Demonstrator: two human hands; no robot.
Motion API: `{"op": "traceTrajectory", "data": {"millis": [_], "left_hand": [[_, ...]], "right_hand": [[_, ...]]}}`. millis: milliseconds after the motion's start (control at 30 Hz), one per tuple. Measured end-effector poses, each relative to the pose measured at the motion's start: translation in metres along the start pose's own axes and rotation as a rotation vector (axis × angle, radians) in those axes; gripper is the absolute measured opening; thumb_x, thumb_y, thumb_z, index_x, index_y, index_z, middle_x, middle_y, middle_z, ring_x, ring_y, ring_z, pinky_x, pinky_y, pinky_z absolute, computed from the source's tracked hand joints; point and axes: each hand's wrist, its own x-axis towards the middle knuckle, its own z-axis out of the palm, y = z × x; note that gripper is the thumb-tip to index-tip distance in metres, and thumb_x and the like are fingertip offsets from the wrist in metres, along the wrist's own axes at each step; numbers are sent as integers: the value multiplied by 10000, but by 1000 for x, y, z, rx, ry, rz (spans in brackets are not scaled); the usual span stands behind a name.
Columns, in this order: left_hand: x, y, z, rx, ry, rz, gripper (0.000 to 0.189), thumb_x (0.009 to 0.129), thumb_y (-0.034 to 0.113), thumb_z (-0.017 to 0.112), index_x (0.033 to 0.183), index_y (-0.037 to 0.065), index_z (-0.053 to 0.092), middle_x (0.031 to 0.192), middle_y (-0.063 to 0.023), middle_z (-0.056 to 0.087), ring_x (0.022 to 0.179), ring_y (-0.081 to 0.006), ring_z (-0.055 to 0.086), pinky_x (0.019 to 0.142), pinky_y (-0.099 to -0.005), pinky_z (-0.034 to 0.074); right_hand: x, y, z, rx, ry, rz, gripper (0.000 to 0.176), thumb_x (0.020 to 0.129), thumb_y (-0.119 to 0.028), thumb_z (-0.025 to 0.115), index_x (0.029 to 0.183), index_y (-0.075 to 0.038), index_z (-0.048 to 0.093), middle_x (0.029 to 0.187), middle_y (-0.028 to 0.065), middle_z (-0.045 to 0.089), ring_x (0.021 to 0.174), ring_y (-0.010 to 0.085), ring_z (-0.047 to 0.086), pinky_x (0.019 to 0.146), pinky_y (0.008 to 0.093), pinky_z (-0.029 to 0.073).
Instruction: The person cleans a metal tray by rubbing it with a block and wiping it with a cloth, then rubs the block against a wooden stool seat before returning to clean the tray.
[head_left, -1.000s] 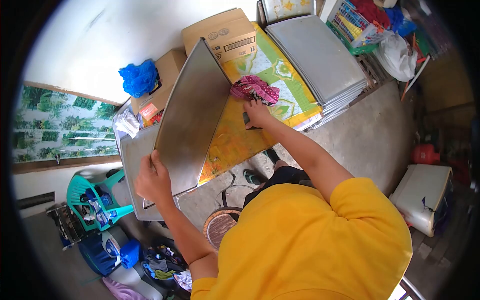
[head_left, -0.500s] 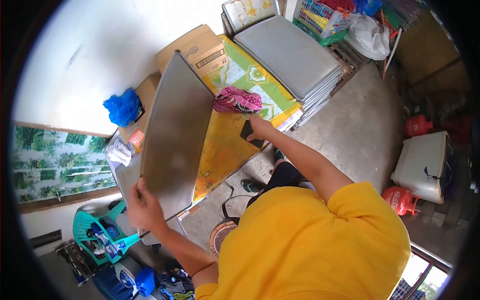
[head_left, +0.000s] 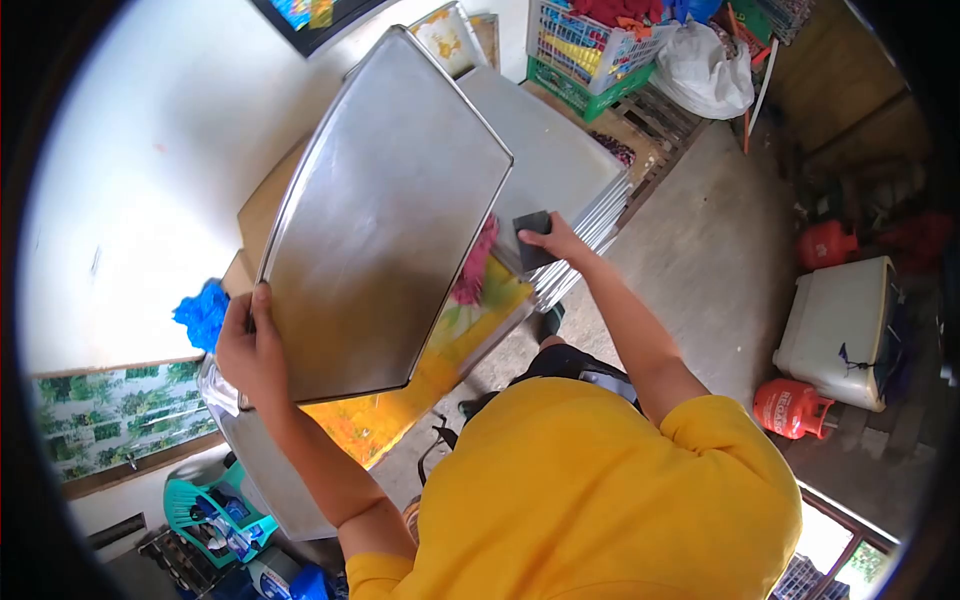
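My left hand grips the left edge of a large metal tray, its thumb over the rim. The tray is tilted up above the table, with its broad grey face toward me. In my right hand is a dark, flat rectangular block, held just right of the tray and apart from it. Behind the tray's right edge, a pink cloth is partly hidden. A stack of similar metal trays lies beyond, close to my right hand.
A yellow patterned cover lies on the table under the raised tray. Another tray sits at the left. Plastic crates and a white sack stand at the back; a red gas cylinder and a white cooler box at right.
The tray has been raised and turned so that more of its face shows toward me. My right hand, with the dark block, has moved right, toward the stack of trays.
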Motion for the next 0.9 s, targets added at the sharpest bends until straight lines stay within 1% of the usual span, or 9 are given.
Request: {"op": "traceTrajectory", "data": {"millis": [133,267,367,533,633,733,767,833,900], "left_hand": [[39,73,55,137,-11,117,352,911,426,624,856,86,702,659,-97,625,574,-222,583,563,-348,420],[72,126,98,156,-137,54,386,905,457,607,882,85,706,710,-107,647,657,-269,621,615,-376,453],[103,120,149,102,-232,56,412,899,481,597,895,84,706,740,-119,656,713,-298,634,652,-390,470],[144,92,251,28,-483,37,401,887,477,608,901,87,698,761,-128,654,748,-326,629,683,-412,476],[153,75,321,-62,-519,126,406,881,455,621,936,59,694,785,-154,655,749,-346,627,693,-412,476],[157,82,362,-196,-666,142,406,876,425,633,940,29,691,806,-179,661,757,-360,632,700,-412,481],[158,81,377,-194,-687,153,404,875,416,636,935,20,687,807,-187,659,758,-362,635,698,-413,481],[161,78,403,-192,-723,180,400,872,397,642,925,3,681,811,-202,656,760,-366,639,693,-415,481],[161,74,420,-113,-744,225,386,867,387,646,933,10,696,829,-205,670,784,-360,654,715,-415,493]], "right_hand": [[40,7,-23,-145,41,21,1027,640,-565,836,1292,96,400,1186,264,611,1138,354,604,981,384,463],[55,-3,-78,-250,76,74,1083,616,-593,829,1264,149,379,1161,299,606,1128,373,610,964,379,480],[68,7,-125,-244,155,49,1081,611,-599,830,1226,179,401,1163,314,596,1083,355,630,943,372,493],[77,-28,-156,2,360,-16,952,646,-519,858,1262,83,452,1090,248,643,1011,325,651,895,370,506],[83,-54,-126,-128,335,-191,884,655,-514,857,1250,22,483,1049,216,662,982,307,660,861,374,514],[74,-98,-79,-265,65,-228,845,664,-542,816,1249,-31,483,1067,234,655,1014,390,641,883,417,500],[74,-100,-59,-384,39,-256,773,695,-508,804,1238,-46,506,1078,183,652,996,353,642,878,395,495],[74,-110,-26,-449,-85,-432,736,703,-517,776,1254,-101,520,1136,136,635,1045,334,617,884,422,461],[80,-113,2,-596,-112,-614,696,693,-486,785,1246,-147,532,1110,92,622,1042,296,602,872,424,424]]}}
